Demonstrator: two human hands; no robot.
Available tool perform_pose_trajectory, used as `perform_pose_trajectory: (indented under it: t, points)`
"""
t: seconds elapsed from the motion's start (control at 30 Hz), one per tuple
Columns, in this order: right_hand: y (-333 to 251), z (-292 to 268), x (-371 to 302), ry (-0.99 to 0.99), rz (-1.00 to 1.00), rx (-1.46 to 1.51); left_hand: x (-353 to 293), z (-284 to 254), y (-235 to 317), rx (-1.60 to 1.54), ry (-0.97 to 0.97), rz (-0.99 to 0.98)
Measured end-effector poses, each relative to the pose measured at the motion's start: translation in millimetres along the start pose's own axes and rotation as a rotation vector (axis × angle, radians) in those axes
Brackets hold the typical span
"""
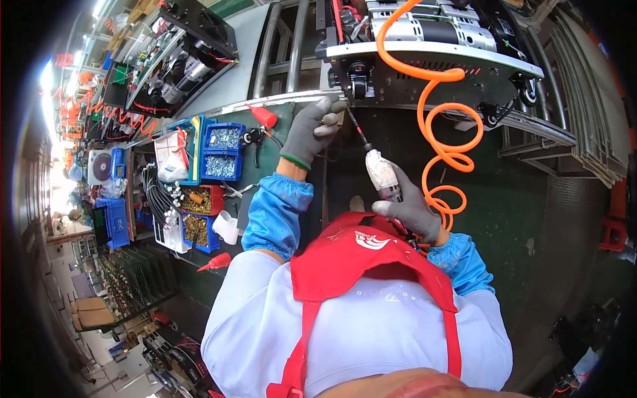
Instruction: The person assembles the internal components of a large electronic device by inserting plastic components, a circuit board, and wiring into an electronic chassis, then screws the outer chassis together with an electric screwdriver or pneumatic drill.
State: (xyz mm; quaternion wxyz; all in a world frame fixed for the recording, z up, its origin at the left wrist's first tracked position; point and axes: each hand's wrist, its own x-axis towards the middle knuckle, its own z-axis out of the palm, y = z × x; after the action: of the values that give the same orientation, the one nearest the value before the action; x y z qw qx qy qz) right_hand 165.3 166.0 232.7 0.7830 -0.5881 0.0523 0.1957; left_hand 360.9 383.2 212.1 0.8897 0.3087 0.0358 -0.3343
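Note:
My right hand [415,209], in a grey glove, is wrapped round a power screwdriver [381,171] with a whitish wrapped body. Its long dark bit [357,126] points up and away, toward a black caster wheel [358,83] under the near edge of a machine [431,60] with a black panel and silver cylinders. Close to the bit's tip, my left hand [314,129], also gloved, has its fingers curled together beside the caster. What those fingers pinch, if anything, is too small to make out.
An orange coiled hose [458,156] hangs at the right. Left of me are blue bins of screws [222,151], a red bin [204,199], red-nozzled bottles [262,117] and a white cup [227,227]. Another machine [189,69] stands at far left; flat panels [587,99] lean at far right.

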Motion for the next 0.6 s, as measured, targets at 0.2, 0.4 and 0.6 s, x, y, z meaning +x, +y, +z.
perform_pose_trajectory:
  t: [0.2, 0.4, 0.6]
  points:
    - [0.6, -1.6, -3.5, -0.034, 0.007, 0.026, 10.2, -45.7, -13.1, 0.306, 0.240, 0.101]
    - [-6.5, -11.0, -8.0, -0.053, 0.075, -0.020, -15.3, -15.6, -8.6, -0.147, 0.169, -0.145]
    - [21.9, -19.3, -2.0, -0.084, -0.014, -0.184, -15.7, -20.9, -17.5, 0.044, 0.256, -0.106]
